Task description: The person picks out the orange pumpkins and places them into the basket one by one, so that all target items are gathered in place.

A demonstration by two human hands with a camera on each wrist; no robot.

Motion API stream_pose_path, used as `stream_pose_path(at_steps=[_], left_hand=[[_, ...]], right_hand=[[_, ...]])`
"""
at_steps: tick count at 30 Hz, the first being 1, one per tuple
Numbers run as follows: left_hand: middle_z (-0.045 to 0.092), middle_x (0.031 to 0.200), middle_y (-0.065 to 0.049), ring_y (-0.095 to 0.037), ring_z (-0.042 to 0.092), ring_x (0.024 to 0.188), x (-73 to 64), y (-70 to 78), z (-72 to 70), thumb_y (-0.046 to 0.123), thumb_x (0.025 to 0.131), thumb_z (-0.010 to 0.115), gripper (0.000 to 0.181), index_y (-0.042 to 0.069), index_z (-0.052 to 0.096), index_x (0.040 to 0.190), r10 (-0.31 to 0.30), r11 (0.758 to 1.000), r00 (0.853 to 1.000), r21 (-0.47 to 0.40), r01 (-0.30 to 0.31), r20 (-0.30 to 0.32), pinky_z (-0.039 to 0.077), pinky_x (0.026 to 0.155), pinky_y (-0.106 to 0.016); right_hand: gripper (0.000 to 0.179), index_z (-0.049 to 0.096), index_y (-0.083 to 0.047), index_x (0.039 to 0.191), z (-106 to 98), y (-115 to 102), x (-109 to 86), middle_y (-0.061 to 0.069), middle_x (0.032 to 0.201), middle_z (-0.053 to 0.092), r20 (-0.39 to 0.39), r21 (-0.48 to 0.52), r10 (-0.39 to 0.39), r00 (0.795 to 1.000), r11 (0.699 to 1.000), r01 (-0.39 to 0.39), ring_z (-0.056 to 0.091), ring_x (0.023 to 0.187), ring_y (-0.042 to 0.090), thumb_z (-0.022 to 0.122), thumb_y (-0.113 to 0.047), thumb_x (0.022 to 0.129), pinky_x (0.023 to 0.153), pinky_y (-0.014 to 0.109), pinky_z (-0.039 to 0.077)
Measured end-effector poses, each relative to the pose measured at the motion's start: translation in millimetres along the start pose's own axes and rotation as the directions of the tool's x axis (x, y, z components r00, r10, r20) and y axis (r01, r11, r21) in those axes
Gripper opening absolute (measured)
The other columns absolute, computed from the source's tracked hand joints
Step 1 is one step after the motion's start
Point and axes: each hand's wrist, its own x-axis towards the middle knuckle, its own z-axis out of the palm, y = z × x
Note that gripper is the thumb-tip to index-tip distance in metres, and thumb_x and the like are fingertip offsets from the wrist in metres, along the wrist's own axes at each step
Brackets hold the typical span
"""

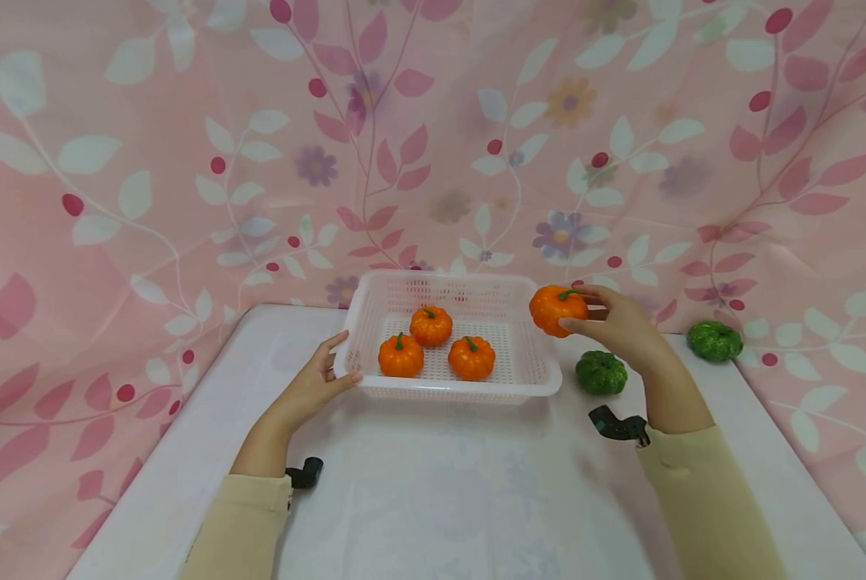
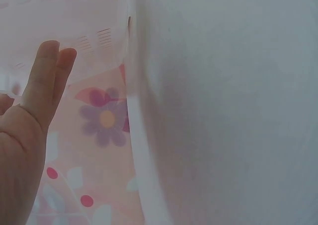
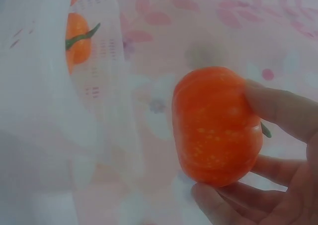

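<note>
A white plastic basket (image 1: 447, 391) with slotted walls stands on the table, holding three small orange pumpkins, one farther back (image 1: 430, 326), one at front left (image 1: 401, 358) and one at front right (image 1: 472, 359). My left hand (image 1: 315, 385) holds the basket's left front corner, thumb at the rim and fingers along the outer side wall; the left wrist view shows those fingers (image 2: 47, 76) fairly straight. Above the basket's right rim, my right hand (image 1: 617, 326) grips another orange pumpkin (image 3: 216, 128) between thumb and fingers. Its green stem points toward the palm.
Right of the basket, a dark green pumpkin (image 1: 601, 373) sits below my right hand. Another green one (image 1: 714, 341) lies near the table's far right edge. A white cloth covers the table (image 1: 447, 491), and a pink floral curtain (image 1: 433, 161) hangs behind it.
</note>
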Motion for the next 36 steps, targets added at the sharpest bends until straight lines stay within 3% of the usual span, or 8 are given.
stream_pose_path(at_steps=[10,17,21,27,36], left_hand=[[0.016,0.159,-0.031,-0.033,0.047,0.114,1.8,0.5,-0.3,0.025,0.094,0.073,0.091,0.023,0.013,0.161,-0.032,0.999,0.999,-0.014,0.032,0.017,0.038,0.104,-0.049],[0.022,0.158,-0.028,-0.031,0.048,0.11,-1.3,3.1,0.8,0.032,0.092,0.074,0.091,0.028,0.014,0.161,-0.02,1.0,1.0,-0.002,0.02,0.007,0.04,0.101,-0.045],[0.018,0.159,-0.029,-0.034,0.045,0.118,-4.3,6.8,0.6,0.032,0.093,0.074,0.091,0.028,0.014,0.161,-0.016,1.0,1.0,-0.002,0.016,0.006,0.039,0.104,-0.049],[0.022,0.157,-0.03,-0.031,0.049,0.11,-2.0,3.7,0.9,0.031,0.093,0.074,0.09,0.027,0.015,0.161,-0.009,1.0,1.0,0.002,0.009,0.005,0.042,0.1,-0.045],[0.02,0.158,-0.03,-0.031,0.047,0.109,1.4,-1.7,-0.6,0.034,0.092,0.074,0.09,0.029,0.016,0.16,-0.002,1.0,1.0,0.01,0.002,0.002,0.04,0.101,-0.046]], right_hand=[[0.085,0.038,-0.011,0.153,14.5,-10.1,30.4,0.018,0.149,0.044,0.059,-0.018,0.012,0.998,1.0,-0.011,0.045,0.134,0.04,0.074,-0.051,0.088,0.105,0.061,0.04],[0.076,0.04,-0.006,0.15,24.4,-16.8,51.1,0.02,0.148,0.043,0.104,0.018,-0.012,0.995,1.0,0.01,0.048,0.131,0.04,0.075,-0.04,0.091,0.106,0.055,0.042],[0.075,0.039,-0.006,0.15,29.7,-21.7,61.8,0.02,0.151,0.04,0.142,0.022,0.011,0.99,1.0,-0.014,0.047,0.13,0.039,0.074,-0.038,0.091,0.108,0.055,0.04],[0.071,0.041,-0.007,0.147,42.2,-24.7,77.0,0.022,0.149,0.04,0.154,-0.024,0.052,0.987,0.999,-0.049,0.048,0.127,0.04,0.074,-0.036,0.091,0.108,0.057,0.039],[0.066,0.042,-0.001,0.145,57.3,-23.4,100.5,0.026,0.144,0.044,0.182,-0.003,0.091,0.979,0.996,-0.092,0.055,0.121,0.038,0.073,-0.028,0.093,0.104,0.047,0.046]])
